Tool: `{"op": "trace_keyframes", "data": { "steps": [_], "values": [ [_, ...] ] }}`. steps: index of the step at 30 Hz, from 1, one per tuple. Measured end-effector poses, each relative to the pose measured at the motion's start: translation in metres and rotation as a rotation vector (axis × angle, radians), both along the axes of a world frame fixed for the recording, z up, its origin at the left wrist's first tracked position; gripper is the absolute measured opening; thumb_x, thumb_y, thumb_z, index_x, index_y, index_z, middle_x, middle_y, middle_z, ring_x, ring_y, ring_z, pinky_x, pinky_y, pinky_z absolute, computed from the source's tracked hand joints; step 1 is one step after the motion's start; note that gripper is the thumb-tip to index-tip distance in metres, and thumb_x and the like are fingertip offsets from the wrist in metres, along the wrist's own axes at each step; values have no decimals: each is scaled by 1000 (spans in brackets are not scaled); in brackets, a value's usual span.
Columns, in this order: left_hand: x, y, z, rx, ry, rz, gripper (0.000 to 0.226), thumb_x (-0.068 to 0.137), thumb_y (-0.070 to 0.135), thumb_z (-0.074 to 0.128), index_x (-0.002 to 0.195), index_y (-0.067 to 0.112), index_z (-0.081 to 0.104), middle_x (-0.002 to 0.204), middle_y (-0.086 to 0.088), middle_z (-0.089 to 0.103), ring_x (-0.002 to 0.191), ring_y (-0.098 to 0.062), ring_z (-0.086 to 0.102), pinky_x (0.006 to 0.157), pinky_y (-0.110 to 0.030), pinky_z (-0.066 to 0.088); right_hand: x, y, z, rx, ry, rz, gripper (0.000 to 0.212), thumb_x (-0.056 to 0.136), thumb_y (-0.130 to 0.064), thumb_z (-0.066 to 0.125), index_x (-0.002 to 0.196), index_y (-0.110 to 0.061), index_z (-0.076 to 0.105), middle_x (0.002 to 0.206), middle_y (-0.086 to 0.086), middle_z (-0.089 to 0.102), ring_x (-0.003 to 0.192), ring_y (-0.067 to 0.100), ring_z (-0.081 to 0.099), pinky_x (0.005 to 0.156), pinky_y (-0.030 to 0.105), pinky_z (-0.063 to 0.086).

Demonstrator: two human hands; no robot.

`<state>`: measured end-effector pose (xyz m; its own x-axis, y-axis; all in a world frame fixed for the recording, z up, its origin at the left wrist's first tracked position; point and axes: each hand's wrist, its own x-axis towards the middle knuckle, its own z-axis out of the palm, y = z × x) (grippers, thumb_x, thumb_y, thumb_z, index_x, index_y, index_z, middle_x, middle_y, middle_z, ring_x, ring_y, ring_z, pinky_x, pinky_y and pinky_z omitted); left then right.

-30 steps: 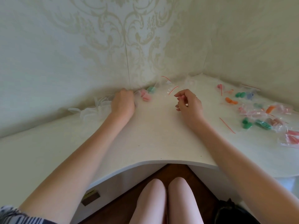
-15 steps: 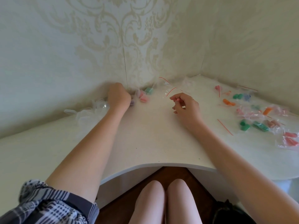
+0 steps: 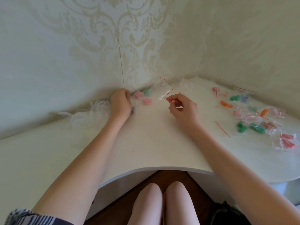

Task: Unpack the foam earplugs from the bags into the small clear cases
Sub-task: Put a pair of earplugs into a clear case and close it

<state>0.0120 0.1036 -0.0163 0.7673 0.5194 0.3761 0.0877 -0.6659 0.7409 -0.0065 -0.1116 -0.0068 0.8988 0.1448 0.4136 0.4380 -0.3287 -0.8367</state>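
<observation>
On the white desk my right hand (image 3: 183, 109) pinches a pink foam earplug (image 3: 173, 101) between thumb and fingertips, just in front of an empty clear bag with a red strip (image 3: 164, 91). My left hand (image 3: 121, 103) lies knuckles-up by the wall at the edge of a pile of small clear cases (image 3: 94, 111); its fingers curl down out of sight, so what they hold is hidden. A purple earplug (image 3: 132, 110) peeks out beside it. Pink earplugs (image 3: 138, 95) and teal ones (image 3: 146, 91) sit between the hands.
Several bags of green, orange, pink and red earplugs (image 3: 258, 125) are spread over the right side of the desk (image 3: 146, 143), with a loose red strip (image 3: 222, 129). Walls close the desk in at the back. My knees show under the curved front edge.
My left hand has shifted from the pile of cases right toward the wall. My right hand has stayed in place with the pink earplug.
</observation>
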Motion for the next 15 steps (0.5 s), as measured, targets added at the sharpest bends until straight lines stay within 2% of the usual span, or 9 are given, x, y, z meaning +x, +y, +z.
{"op": "trace_keyframes", "data": {
  "steps": [3,5,7,8,10,12,14,15],
  "values": [
    [-10,-3,10,38,-262,12,25,93,5,48,110,4,66,105,-14,64,93,-25,61,83,-21,42,-6,4,3,16,-6,49,28,86,-1,57,92,-27,67,82,-16,60,82,11,61,72,20,50],
    [-15,-10,19,78,-375,7,21,87,3,53,101,8,70,96,-9,59,84,-17,56,75,-14,37,-8,5,4,4,-18,81,28,85,-3,62,91,-30,67,83,-11,62,83,7,60,73,23,51],
    [-17,-22,25,-21,-393,-40,18,84,4,57,90,13,71,87,-1,54,73,-11,54,68,-15,41,-9,7,5,6,-39,111,27,84,-7,67,91,-32,68,83,-9,64,81,4,58,74,29,54],
    [-17,-30,27,-117,-371,-59,15,82,5,59,85,16,70,81,1,55,68,-11,55,64,-20,45,-10,7,6,15,-49,125,26,83,-8,68,91,-34,68,82,-10,64,80,4,58,75,33,55],
    [-17,-44,30,-433,-290,-132,12,78,3,61,77,15,63,70,0,58,59,-12,60,62,-28,51,-13,7,9,45,-71,144,26,83,-11,70,90,-35,68,80,-13,65,79,3,59,76,37,55],
    [-18,-57,28,-748,-141,-280,12,78,-5,59,77,7,57,67,-5,60,53,-10,62,65,-29,56,-13,7,10,63,-86,159,24,83,-12,70,89,-36,68,81,-13,66,80,3,59,74,38,56],
    [-21,-65,22,-851,21,-458,9,81,-6,57,89,-4,57,77,-14,67,64,-12,69,70,-30,59,-12,7,11,48,-89,166,24,83,-13,70,88,-37,68,81,-13,67,80,4,59,72,39,56],
    [-23,-68,18,-902,71,-526,19,82,-7,56,101,-11,54,89,-21,69,73,-17,71,70,-30,59,-10,8,10,42,-87,157,25,83,-12,70,87,-36,68,80,-16,67,78,3,59,70,38,56]
  ]
}}
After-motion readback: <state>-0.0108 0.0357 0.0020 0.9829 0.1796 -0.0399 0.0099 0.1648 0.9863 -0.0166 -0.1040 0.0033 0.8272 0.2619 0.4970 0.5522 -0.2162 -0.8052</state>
